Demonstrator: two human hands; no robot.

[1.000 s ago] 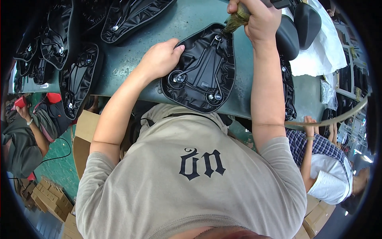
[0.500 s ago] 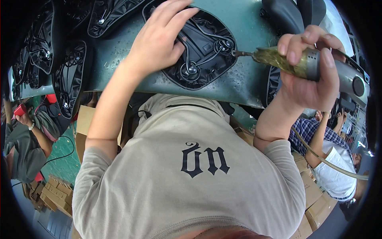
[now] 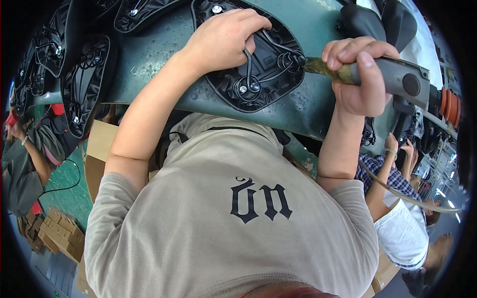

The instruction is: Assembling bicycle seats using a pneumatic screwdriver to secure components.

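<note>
An upturned black bicycle saddle (image 3: 268,92) lies on the green table, showing its underside with bent metal rails and coil springs. My left hand (image 3: 226,42) rests over its far left part, fingers curled round a rail. In my right hand (image 3: 360,69) is a grey power screwdriver (image 3: 397,82) with yellowish tape round its front. The tool lies nearly level, and its tip meets the spring at the saddle's right corner. The bit itself is hidden there. One bright screw head (image 3: 243,90) shows at the near spring, another screw (image 3: 217,9) at the far edge.
More upturned saddles (image 3: 89,84) crowd the table's left side. Black saddles (image 3: 365,25) stand at the back right. A hose (image 3: 397,193) runs at right near a co-worker in a white top (image 3: 405,233). Another person (image 3: 25,164) works at left. Cardboard boxes (image 3: 62,231) stand below.
The screwdriver has moved left, and its tip has gone from just beside the saddle's right corner onto the spring there. My left hand has shifted right and closed round the rail.
</note>
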